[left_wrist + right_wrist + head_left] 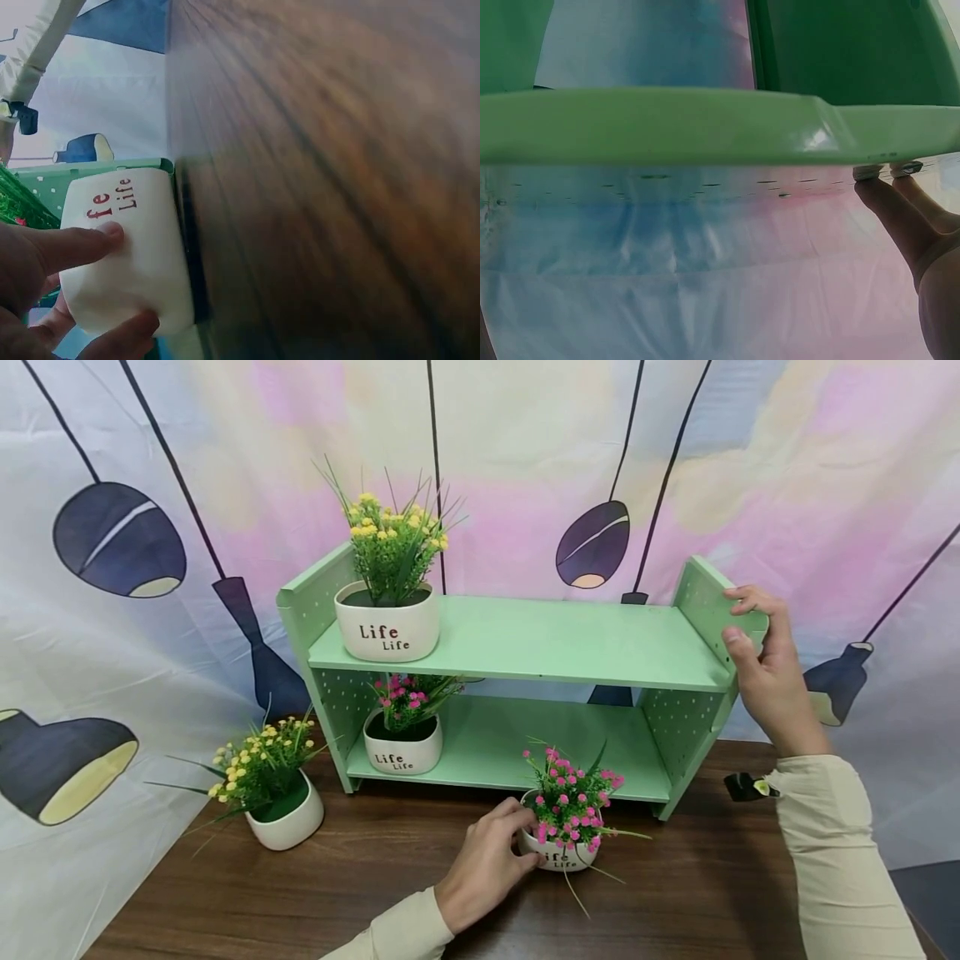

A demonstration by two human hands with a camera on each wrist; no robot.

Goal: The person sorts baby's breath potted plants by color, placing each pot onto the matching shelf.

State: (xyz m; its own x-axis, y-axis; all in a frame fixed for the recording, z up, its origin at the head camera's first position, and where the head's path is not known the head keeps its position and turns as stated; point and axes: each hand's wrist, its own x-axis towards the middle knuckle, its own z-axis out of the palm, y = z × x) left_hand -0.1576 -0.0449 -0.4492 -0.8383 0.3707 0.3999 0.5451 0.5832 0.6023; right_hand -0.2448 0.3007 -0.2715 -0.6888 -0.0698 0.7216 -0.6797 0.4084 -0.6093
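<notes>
My left hand [487,860] grips the side of a white oval pot [142,255] of pink flowers [573,802]. This pot is on the brown table, just in front of a green two-tier shelf [570,643]. In the left wrist view its "Life" lettering shows sideways, with fingertips against the white wall. Up at the shelf's right side panel [705,127], my right hand [772,677] holds the top edge, thumb near the front. The right wrist view shows two fingertips against the panel; the panel hides the rest.
A pot of yellow flowers [393,560] stands on the upper tier's left. Below it, another pink-flowered pot [405,747] occupies the lower tier's left. One more yellow-flowered pot [285,810] sits on the table [360,860] at left. A patterned curtain [510,477] hangs behind.
</notes>
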